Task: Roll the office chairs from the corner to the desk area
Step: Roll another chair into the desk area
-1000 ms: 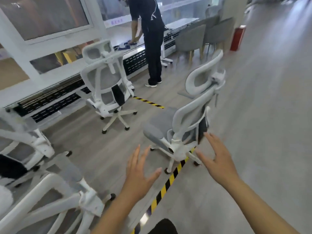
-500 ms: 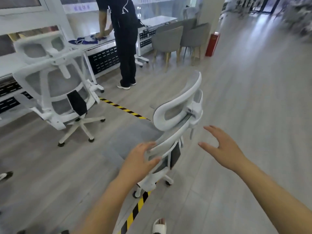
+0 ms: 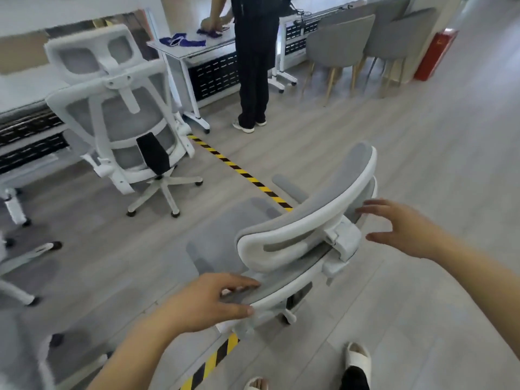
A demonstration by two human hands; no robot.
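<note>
A white-framed office chair with grey mesh (image 3: 309,220) stands right in front of me, its back and headrest toward me and its seat pointing away. My left hand (image 3: 213,302) grips the left edge of its backrest, fingers on top and thumb underneath. My right hand (image 3: 402,229) hovers with fingers spread just beside the right end of the headrest, apart from it. A second matching office chair (image 3: 121,116) stands at the left, tucked against a white desk (image 3: 194,50).
A person in dark clothes (image 3: 253,66) stands at the desk ahead. Grey dining chairs (image 3: 340,43) and a red box (image 3: 434,54) sit at the back right. Yellow-black tape (image 3: 239,170) crosses the floor. More white chair bases (image 3: 19,263) crowd the left edge.
I have stepped closer to the chair. My left hand went from open in the air to gripping the backrest edge. My right hand moved up beside the headrest.
</note>
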